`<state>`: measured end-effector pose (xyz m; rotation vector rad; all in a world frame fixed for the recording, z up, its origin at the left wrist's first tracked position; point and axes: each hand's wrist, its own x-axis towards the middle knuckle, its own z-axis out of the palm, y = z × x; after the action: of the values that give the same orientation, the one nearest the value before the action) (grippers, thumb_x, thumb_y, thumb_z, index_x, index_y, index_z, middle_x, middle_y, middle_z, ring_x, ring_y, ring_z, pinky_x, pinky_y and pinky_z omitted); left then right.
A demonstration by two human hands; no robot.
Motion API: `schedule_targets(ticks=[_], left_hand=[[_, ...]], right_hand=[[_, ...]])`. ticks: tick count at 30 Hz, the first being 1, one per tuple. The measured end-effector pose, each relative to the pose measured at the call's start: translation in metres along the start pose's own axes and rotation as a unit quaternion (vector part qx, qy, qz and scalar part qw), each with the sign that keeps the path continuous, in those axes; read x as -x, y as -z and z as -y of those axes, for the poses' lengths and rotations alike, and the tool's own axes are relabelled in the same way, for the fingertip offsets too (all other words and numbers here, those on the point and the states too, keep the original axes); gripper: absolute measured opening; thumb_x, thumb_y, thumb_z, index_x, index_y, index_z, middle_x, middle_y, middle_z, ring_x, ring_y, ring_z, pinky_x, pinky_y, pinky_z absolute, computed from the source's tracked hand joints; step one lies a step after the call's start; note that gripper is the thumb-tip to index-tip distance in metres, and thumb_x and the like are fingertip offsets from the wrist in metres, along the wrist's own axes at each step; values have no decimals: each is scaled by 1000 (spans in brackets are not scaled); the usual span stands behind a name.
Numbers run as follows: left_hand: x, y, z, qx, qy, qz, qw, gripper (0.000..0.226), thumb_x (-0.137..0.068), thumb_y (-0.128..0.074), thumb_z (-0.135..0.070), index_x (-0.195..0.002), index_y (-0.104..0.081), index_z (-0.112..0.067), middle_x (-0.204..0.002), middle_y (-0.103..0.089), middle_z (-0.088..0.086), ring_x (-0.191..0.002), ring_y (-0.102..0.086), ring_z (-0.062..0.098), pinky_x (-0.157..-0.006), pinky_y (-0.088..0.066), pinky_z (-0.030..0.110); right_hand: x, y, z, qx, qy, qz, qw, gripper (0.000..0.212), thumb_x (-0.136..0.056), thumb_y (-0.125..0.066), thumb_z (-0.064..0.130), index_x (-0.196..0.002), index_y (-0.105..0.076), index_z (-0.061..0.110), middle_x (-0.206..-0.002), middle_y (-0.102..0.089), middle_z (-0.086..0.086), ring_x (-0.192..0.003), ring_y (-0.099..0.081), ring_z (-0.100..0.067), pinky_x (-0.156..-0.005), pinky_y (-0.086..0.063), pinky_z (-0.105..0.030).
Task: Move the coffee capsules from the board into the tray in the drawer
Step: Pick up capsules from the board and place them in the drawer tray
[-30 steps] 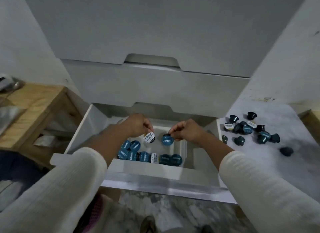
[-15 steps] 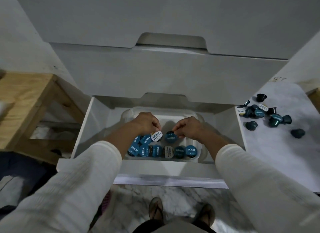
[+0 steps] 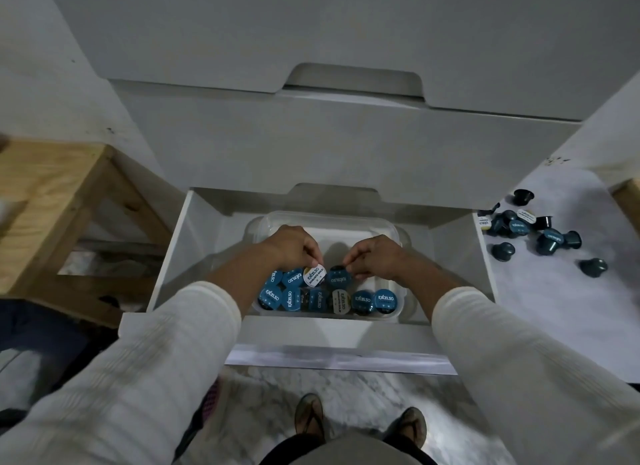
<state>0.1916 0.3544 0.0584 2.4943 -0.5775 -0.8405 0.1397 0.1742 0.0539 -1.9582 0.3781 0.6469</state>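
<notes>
— So, where do we have our hands?

— Both are down in the open white drawer [image 3: 175, 257], over the clear plastic tray [image 3: 391, 227]. Our left hand [image 3: 292, 248] pinches a round white-lidded coffee capsule [image 3: 314, 276] between thumb and curled fingers, its printed lid tilted up toward us. Our right hand [image 3: 375, 257] pinches a round blue-lidded coffee capsule [image 3: 337, 279] the same way, just beside the white one; the two capsules nearly touch.

— And what already sits in the tray?

— We see a row of blue-lidded capsules [image 3: 385, 300] along the near edge of the tray, lids up, with one pale-lidded capsule [image 3: 341, 301] among them. A few more blue ones sit behind that row on the left, under our left hand.

— What remains outside the drawer?

— On the pale grey board [image 3: 554, 309] to our right, a loose cluster of dark teal capsules [image 3: 519, 227] lies well apart from the drawer, some on their sides, some lid up. Two single ones, [image 3: 504, 250] and [image 3: 594, 267], lie a little apart from the cluster.

— Anything else around us?

— A light wooden stool [image 3: 52, 201] stands at our left, and our sandalled feet [image 3: 310, 418] rest on the marbled floor below the drawer front.
</notes>
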Motion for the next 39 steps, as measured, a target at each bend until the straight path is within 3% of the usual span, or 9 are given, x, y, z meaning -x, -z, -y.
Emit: schedule_targets(ticks=[5, 9, 13, 17, 22, 27, 30, 33, 39], left_hand=[[6, -3, -2, 14, 14, -38, 999, 19, -87, -62, -18, -102, -72, -13, -111, -67, 2, -101, -56, 12, -90, -41, 21], [10, -8, -12, -21, 37, -55, 998, 27, -94, -49, -23, -113, -66, -14, -125, -59, 6, -118, -49, 19, -100, -38, 27], [17, -13, -22, -75, 61, -58, 994, 31, -97, -40, -19, -121, -59, -14, -129, -56, 7, -122, -45, 22, -99, -39, 30], [27, -19, -37, -91, 67, -115, 987, 38, -98, -39, -19, -133, -46, -7, -138, -47, 14, -126, -46, 27, -102, -39, 34], [43, -33, -63, -108, 2, -217, 970, 53, -101, -32, -21, -146, -14, -1, -155, -19, 17, -145, -15, 26, -117, -12, 28], [43, -49, -91, -117, -18, -266, 957, 56, -101, -26, -27, -148, -5, -4, -158, -10, 13, -147, -3, 24, -121, -7, 32], [43, -57, -113, -131, -37, -279, 950, 56, -102, -23, -27, -148, -1, -4, -159, -5, 11, -148, 1, 24, -120, -4, 32], [38, -64, -135, -139, -63, -294, 943, 56, -102, -22, -26, -148, 0, -3, -159, -4, 11, -148, 2, 23, -120, -3, 31], [30, -81, -187, -126, -92, -333, 930, 54, -102, -21, -25, -148, -2, -4, -159, -6, 10, -148, 0, 20, -118, -2, 26]], right_hand=[[7, -4, 1, -9, 20, -21, 1000, 13, -79, -63, -4, -91, -65, 3, -91, -66, -17, -80, -61, -20, -73, -53, -24], [16, -8, 4, 100, 63, -66, 991, 25, -88, -52, 5, -111, -62, 8, -114, -65, -11, -93, -58, -16, -72, -47, -16], [25, -8, 5, 253, 83, -104, 958, 36, -94, -44, 19, -130, -49, 14, -138, -49, -7, -122, -48, -22, -100, -36, -26], [41, -6, 9, 337, 89, -124, 929, 48, -97, -37, 28, -143, -29, 16, -153, -27, -5, -137, -30, -24, -111, -26, -34], [58, -5, 5, 402, 159, -218, 875, 56, -98, -31, 34, -145, -16, 8, -155, -19, -11, -144, -14, -25, -117, -15, -38], [81, 5, -2, 395, 178, -272, 859, 58, -97, -21, 40, -146, -12, 10, -156, -15, -8, -146, -4, -21, -119, -9, -38], [96, 20, -9, 371, 206, -316, 848, 71, -87, -7, 47, -144, -20, 7, -154, -23, -12, -145, -12, -24, -118, -13, -39], [106, 41, -20, 360, 209, -353, 838, 56, -95, -27, 34, -141, -29, 3, -149, -32, -16, -142, -22, -27, -116, -18, -39], [120, 90, -53, 352, 228, -397, 816, 54, -90, -28, 31, -128, -47, -3, -132, -53, -22, -130, -43, -34, -107, -33, -44]])
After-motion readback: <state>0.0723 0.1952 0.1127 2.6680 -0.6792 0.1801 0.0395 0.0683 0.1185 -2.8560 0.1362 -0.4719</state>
